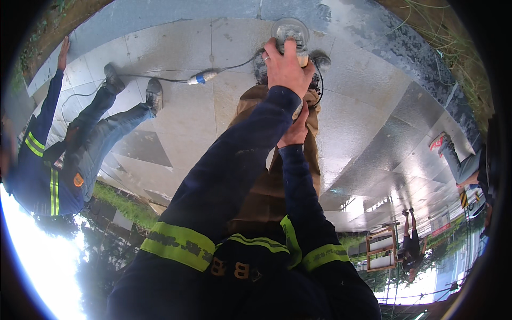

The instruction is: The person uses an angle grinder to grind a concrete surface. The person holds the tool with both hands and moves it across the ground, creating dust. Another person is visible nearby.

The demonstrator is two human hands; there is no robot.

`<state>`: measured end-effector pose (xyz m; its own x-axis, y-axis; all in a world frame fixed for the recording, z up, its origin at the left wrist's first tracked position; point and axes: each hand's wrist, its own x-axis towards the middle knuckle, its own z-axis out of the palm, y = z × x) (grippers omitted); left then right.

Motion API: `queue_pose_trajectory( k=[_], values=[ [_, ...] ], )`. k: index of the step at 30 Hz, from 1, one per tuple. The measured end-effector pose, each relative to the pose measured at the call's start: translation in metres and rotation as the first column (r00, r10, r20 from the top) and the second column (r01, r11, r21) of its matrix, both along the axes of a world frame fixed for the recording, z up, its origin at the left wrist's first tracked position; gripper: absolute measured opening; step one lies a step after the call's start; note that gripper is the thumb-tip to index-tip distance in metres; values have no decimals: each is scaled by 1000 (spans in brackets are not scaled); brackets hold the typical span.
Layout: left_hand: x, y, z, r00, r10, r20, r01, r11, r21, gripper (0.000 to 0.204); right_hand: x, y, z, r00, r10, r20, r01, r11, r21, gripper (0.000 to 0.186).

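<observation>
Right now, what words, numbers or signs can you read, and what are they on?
Wearer's dark jacket: tan letters, which I won't copy.
Orange badge on the person at left: too blurred to read.
Red sign, right side: too small to read.
Dusty power tool: no readable writing.

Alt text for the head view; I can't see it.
The left hand grips a round-headed power tool over grey paving, the right hand nearer the body. A cable with a blue-and-white connector runs left toward a co-worker.
</observation>
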<state>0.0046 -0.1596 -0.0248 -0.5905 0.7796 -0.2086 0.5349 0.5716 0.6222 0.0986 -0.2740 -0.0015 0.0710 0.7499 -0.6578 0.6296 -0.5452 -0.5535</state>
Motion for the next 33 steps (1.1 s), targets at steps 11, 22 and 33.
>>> queue_pose_trajectory(
  k=[11,22,33],
  values=[
    [-2,0,3,1000,3,-2,-3,999,-50,63,-1,0,7,999,6,-53,-5,1000,16,89],
    [-9,-1,5,1000,17,-19,-19,998,-64,62,-6,-4,4,1000,8,1,-8,999,-32,90],
    [-10,-1,8,998,41,-41,-45,992,-116,61,-10,0,12,1000,11,26,-9,995,-98,88]
  ],
)
